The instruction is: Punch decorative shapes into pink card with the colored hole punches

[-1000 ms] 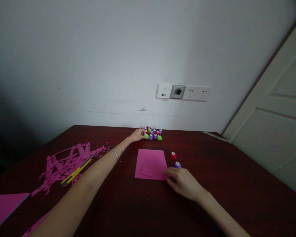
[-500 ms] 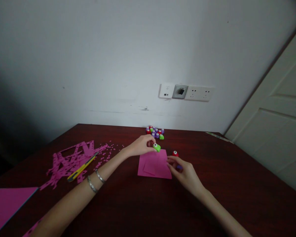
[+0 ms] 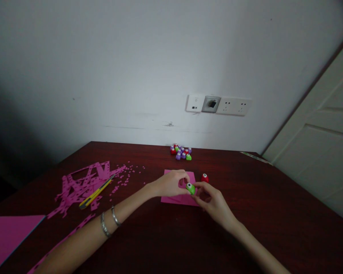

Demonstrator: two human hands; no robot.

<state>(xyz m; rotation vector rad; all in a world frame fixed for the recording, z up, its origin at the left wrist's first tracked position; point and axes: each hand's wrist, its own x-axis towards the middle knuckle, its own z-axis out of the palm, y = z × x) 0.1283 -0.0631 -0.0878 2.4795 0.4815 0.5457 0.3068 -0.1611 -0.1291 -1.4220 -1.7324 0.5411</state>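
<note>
dark red tabletop (image 3: pixel 160 236): left hand (image 3: pixel 171 183) and right hand (image 3: pixel 215 201) pinch a green punch (image 3: pixel 191 188), partly blocking pink paper (image 3: pixel 167 199).

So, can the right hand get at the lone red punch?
Probably yes: the red punch sits just beyond the right hand with nothing visibly between, though its fingers are at the green punch.

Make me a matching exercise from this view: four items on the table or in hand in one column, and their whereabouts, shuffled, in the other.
1. Green punch
2. Yellow knife
3. Lone red punch
4. Cluster of punches

A. At the back of the table, near the wall
B. By the pink scraps
C. At the fingertips of the left hand
D. Just beyond the right hand

Pairs: 1-C, 2-B, 3-D, 4-A
</note>
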